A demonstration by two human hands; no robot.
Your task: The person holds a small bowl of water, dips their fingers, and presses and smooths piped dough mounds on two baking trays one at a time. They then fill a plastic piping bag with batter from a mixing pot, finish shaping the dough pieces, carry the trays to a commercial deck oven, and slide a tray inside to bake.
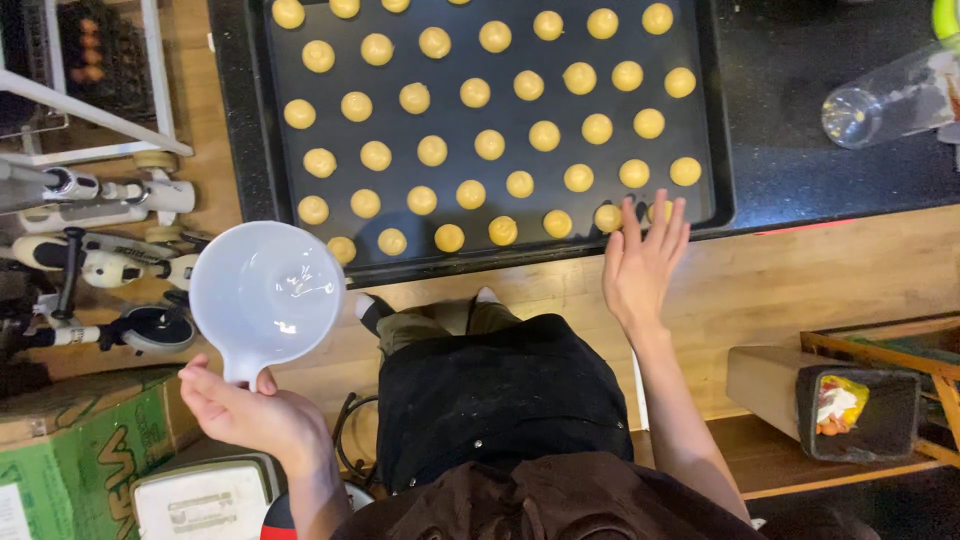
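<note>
Left hand: we see the left hand point(245, 410) low at the left, its fingers closed around the short handle of a white plastic bowl point(267, 291), thumb up against the handle's base.
Bowl: we find it held out in the air over the wooden floor point(820, 270), well apart from the tray, its mouth turned toward us; the inside looks bare apart from a faint wet sheen.
Right hand: the right hand point(640, 260) is flat and spread, fingers apart and holding nothing, fingertips lying on the near right edge of the baking tray point(250, 130).
Tray: a dark sheet that we see resting on a black table point(820, 150), filled with rows of small round yellow dough mounds point(489, 145); two mounds by the near right corner sit partly behind the spread fingers.
Body: we look straight down on a black apron point(505, 400) and two shoe tips just below the tray's front edge.
Right side: a clear plastic cup point(885, 100) lies tipped on the table; lower down we note a small dark bin point(865, 415) with yellow and white scraps inside.
Left side: a white rack point(100, 100), folded scooters point(100, 260), a green cardboard box point(85, 450) and a white scale point(205, 500).
</note>
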